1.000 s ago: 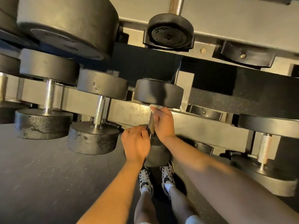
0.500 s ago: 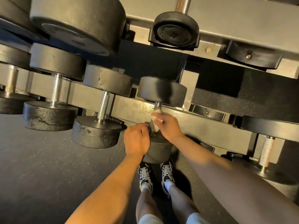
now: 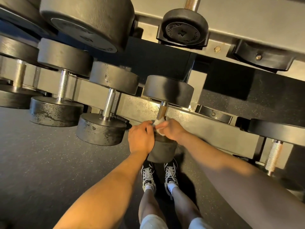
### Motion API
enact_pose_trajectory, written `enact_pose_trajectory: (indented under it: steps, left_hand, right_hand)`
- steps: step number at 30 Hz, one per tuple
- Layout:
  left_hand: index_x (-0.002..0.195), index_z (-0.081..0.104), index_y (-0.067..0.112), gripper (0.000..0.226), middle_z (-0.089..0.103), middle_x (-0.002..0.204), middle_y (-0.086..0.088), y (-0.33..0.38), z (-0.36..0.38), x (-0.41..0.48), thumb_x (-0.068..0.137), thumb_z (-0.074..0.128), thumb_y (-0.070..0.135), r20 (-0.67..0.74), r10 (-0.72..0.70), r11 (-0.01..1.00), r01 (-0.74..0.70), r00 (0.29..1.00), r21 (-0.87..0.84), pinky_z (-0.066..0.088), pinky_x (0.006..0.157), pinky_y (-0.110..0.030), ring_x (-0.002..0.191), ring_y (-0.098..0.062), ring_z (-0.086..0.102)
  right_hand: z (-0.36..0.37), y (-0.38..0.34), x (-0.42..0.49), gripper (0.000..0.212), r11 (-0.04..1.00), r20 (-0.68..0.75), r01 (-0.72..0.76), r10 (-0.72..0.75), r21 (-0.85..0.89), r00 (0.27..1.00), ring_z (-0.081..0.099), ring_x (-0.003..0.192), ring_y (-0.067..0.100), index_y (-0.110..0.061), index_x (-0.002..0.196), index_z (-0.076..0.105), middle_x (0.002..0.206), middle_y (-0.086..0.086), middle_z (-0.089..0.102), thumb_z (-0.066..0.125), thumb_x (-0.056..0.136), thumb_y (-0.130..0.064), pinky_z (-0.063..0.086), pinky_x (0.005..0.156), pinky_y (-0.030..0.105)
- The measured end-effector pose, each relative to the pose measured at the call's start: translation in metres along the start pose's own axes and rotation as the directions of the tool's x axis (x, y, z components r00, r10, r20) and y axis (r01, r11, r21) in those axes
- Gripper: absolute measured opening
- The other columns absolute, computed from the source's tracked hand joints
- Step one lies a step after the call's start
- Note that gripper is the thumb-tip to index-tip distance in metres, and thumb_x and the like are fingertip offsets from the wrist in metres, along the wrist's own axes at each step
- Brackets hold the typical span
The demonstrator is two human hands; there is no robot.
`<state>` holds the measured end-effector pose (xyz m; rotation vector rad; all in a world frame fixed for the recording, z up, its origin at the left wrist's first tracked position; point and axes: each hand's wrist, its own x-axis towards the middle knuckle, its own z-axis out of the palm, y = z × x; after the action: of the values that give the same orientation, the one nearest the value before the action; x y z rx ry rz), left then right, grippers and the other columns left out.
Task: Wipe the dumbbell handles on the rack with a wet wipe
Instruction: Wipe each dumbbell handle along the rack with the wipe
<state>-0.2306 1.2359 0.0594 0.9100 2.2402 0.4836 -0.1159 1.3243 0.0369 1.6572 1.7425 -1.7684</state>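
Observation:
A black dumbbell point(image 3: 167, 92) lies on the lower rack rail point(image 3: 206, 129), its steel handle point(image 3: 162, 109) pointing toward me. My right hand point(image 3: 172, 130) pinches a white wet wipe point(image 3: 159, 123) against the near end of that handle. My left hand point(image 3: 141, 138) grips the near weight head point(image 3: 162, 152) from the left, fingers curled by the wipe. The handle's lower part is hidden by both hands.
More dumbbells point(image 3: 101, 126) sit to the left on the same rail, with bare steel handles point(image 3: 109, 104). Another dumbbell handle point(image 3: 274, 156) is at the right. A small dumbbell point(image 3: 183, 28) rests on the upper shelf. My shoes point(image 3: 159, 176) stand on dark speckled floor point(image 3: 41, 162).
My right hand with the wipe has slid down the handle from the far head toward the near head. More bare handle now shows above it. My left hand has stayed on the near head.

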Motion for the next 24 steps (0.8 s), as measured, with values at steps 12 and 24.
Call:
enact_pose_trajectory:
  steps: [12, 24]
  left_hand:
    - [0.122, 0.07, 0.025, 0.049, 0.07, 0.122, -0.002, 0.003, -0.001, 0.0, 0.096, 0.031, 0.036, -0.011, 0.044, 0.999, -0.044, 0.999, -0.006, 0.044, 0.099, -0.042, 0.11, -0.025, 0.056]
    - [0.114, 0.071, 0.03, 0.039, 0.073, 0.104, -0.005, 0.0, 0.0, 0.001, 0.102, 0.034, 0.03, 0.019, 0.045, 0.997, -0.046, 0.999, 0.062, 0.044, 0.084, -0.04, 0.094, -0.026, 0.05]
  right_hand:
    - [0.017, 0.007, -0.012, 0.021, 0.993, 0.025, -0.024, 0.021, 0.114, 0.999, 0.063, 0.111, 0.021, -0.013, 0.113, 0.075, 0.118, 0.007, 0.07, 0.059, 0.099, -0.012, 0.049, 0.092, 0.024]
    - [0.0, -0.014, 0.004, 0.039, 0.917, -0.517, 0.253, -0.062, 0.309, 0.854, 0.054, 0.118, 0.014, -0.026, 0.102, 0.074, 0.127, 0.004, 0.06, 0.048, 0.096, 0.002, 0.042, 0.109, 0.03]
